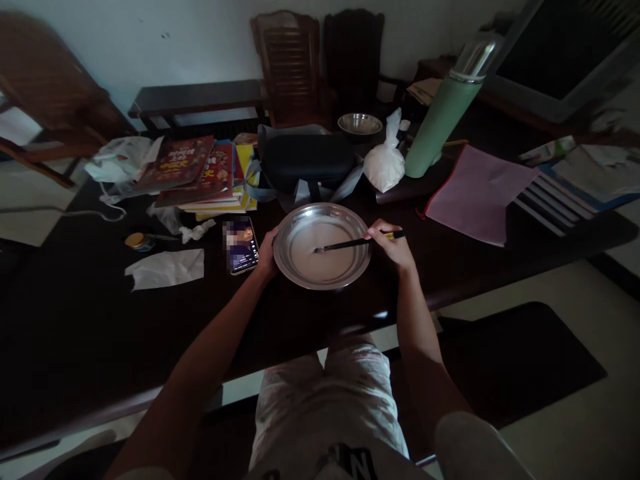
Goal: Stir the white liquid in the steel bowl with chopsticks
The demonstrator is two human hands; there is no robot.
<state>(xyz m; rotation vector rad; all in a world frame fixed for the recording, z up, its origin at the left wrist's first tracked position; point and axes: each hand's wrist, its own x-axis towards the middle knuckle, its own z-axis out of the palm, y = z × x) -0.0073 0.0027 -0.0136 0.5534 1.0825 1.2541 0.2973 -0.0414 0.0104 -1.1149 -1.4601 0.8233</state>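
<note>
In the head view, one round, shiny steel plate [321, 245] holding pale, smooth liquid sat close to the near edge of the dark wooden bench [75, 320]. The left hand [267, 253] cupped its left rim, fingers curled against it. The right hand [393, 245] had its fingers closed around a pair of dark, slim chopsticks [350, 243], tips in the liquid. One phone [242, 245] lay just left; bare bench stretched beyond it.

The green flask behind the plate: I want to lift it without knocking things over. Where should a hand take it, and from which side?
Grip the green flask mid-body from its right, above the pink folder. The white bag crowds its left, and the steel cap looks narrower and slicker.
</note>
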